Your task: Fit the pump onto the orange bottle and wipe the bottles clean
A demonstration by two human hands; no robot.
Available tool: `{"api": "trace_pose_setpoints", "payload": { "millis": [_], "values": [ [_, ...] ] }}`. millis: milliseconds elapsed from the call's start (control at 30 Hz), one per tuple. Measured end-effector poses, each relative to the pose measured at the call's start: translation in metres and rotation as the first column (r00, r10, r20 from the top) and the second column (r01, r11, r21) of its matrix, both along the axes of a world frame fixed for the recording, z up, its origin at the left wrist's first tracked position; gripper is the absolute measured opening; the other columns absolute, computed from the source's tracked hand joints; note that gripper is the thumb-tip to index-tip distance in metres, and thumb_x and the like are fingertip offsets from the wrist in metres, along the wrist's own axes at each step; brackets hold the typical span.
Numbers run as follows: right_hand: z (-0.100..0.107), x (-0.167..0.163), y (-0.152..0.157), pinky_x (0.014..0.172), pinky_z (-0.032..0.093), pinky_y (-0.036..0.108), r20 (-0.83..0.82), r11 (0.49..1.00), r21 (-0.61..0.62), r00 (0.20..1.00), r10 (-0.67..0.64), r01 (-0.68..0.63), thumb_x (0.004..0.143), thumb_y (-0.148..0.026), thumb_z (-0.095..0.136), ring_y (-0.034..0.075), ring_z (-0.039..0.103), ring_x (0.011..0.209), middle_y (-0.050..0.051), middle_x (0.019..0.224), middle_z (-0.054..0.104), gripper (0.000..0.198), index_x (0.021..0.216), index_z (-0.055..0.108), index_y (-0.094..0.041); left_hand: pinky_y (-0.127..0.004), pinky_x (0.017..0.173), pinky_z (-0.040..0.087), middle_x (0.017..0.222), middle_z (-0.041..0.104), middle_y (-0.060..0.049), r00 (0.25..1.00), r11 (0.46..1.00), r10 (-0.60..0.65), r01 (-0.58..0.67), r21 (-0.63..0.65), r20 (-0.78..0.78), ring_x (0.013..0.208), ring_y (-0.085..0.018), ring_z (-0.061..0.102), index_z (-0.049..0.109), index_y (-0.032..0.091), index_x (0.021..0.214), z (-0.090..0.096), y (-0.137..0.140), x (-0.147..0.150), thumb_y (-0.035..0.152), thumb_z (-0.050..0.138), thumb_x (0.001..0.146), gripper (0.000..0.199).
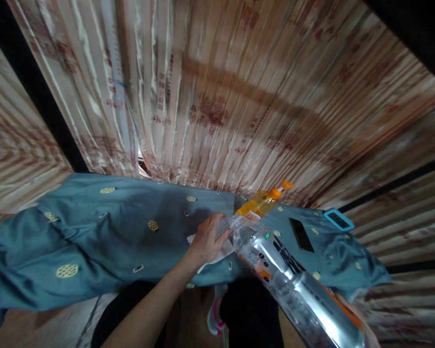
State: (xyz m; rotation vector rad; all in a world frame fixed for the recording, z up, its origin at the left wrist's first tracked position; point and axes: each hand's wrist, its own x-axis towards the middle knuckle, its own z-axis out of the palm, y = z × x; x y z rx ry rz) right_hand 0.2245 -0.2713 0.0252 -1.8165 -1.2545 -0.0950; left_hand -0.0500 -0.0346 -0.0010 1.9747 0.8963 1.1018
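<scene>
A large clear plastic bottle (275,270) with a silver, black and orange label is tilted, its neck end up and to the left. My right hand (360,316) wraps around its lower right side, mostly hidden behind the bottle. My left hand (206,240) is closed around a small clear plastic piece (223,226) at the mouth of the large bottle; its exact kind is hard to make out. White paper or tissue (217,256) lies under my left hand. Just behind the bottle's neck stands a pump bottle (259,203) of yellow liquid with an orange pump top.
A blue-green cloth (123,232) with yellow pineapple prints covers the surface in front. A dark phone (301,235) and a light-blue framed digital device (339,220) lie at the right. Patterned curtains (210,96) and dark poles (39,92) surround it. My legs are below.
</scene>
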Motion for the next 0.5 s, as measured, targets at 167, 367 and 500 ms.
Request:
{"api": "trace_pose_setpoints", "payload": {
  "millis": [167, 367, 500],
  "values": [
    [-0.001, 0.04, 0.021, 0.08, 0.057, 0.042, -0.086, 0.998, -0.059, 0.996, 0.016, -0.022, 0.087, -0.056, 0.058, 0.022, 0.066, 0.095, 0.005, 0.104, 0.068, 0.045, 0.114, 0.063, -0.021, -0.041, 0.094, 0.05, 0.112, 0.067, -0.013, 1.0, 1.0, -0.016, 0.016, 0.017, 0.004, 0.106, -0.027, 0.064, 0.056, 0.016, 0.115, 0.0, 0.0, -0.001, 0.037, 0.049, 0.092, 0.032],
    [-0.026, 0.026, 0.013, 0.091, 0.053, 0.047, -0.108, 0.999, 0.038, 0.994, 0.029, -0.025, 0.089, -0.054, 0.057, 0.025, 0.061, 0.112, 0.008, 0.127, 0.06, 0.049, 0.127, 0.056, -0.023, -0.041, 0.092, 0.051, 0.111, 0.068, -0.012, 1.0, 1.0, -0.013, 0.013, 0.011, -0.004, 0.105, -0.028, 0.064, 0.056, 0.017, 0.116, 0.0, 0.0, -0.001, 0.038, 0.049, 0.091, 0.034],
    [-0.04, 0.019, -0.001, 0.097, 0.049, 0.052, -0.129, 0.998, 0.032, 0.99, 0.048, -0.044, 0.087, -0.051, 0.06, 0.027, 0.056, 0.12, 0.009, 0.135, 0.056, 0.053, 0.131, 0.053, -0.022, -0.043, 0.094, 0.05, 0.113, 0.067, -0.013, 1.0, 1.0, -0.016, 0.016, 0.004, -0.006, 0.107, -0.028, 0.064, 0.056, 0.016, 0.117, -0.001, 0.001, -0.001, 0.038, 0.048, 0.092, 0.035]
  ]
}}
